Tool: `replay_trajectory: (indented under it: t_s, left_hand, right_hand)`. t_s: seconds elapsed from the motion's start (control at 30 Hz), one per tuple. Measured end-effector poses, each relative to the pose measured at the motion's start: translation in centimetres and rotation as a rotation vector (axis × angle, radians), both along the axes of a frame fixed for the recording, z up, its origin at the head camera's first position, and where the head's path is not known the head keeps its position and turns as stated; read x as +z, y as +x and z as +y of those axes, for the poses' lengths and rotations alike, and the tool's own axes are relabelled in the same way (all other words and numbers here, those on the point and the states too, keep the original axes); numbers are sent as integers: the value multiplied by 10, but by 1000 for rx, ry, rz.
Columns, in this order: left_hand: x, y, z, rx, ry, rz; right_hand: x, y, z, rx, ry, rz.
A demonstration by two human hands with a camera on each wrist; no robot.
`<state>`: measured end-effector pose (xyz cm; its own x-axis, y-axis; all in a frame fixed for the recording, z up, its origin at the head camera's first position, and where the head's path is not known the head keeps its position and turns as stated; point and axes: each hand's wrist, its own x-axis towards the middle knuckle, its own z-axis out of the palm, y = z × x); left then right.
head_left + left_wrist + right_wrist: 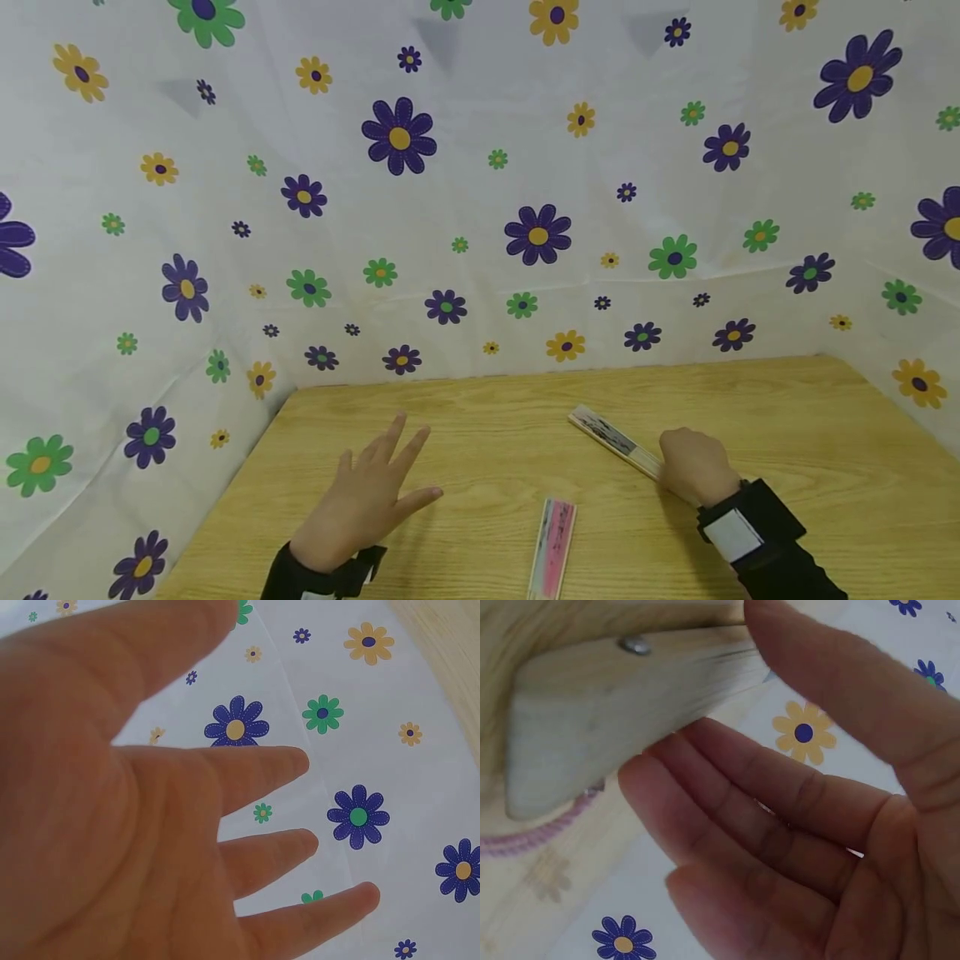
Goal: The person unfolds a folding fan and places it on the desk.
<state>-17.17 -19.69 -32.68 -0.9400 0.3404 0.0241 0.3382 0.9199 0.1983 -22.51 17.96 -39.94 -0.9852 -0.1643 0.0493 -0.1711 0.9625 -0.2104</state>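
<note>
My right hand (693, 467) pinches the near end of a folded hand fan (613, 436), thumb on one side and fingers on the other. The fan has pale wooden ribs and a grey-and-white leaf with dark markings; its far end points up and left over the table. In the right wrist view its wooden ribs (585, 720) show a metal rivet (635, 646) and a pink cord (544, 834). A second folded fan (553, 546), pink and grey, lies nearer to me between the hands. My left hand (367, 492) is raised over the table's left part, fingers spread, holding nothing.
The wood-grain table (465, 442) stretches under both hands. A white cloth (480, 200) printed with purple, yellow and green flowers hangs behind it and along both sides. Black bands (753, 521) are strapped round the wrists.
</note>
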Motion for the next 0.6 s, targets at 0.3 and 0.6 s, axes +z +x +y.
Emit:
replay_trajectory:
  t_s: [0.3,0.6]
  left_hand:
    - [-1,3,5,-6,11,-2]
    - [-4,2,7,-20,2,-2]
  right_hand:
    - [-5,-3,2,1,-2,28]
    - [7,-3,6,-28,-162,23]
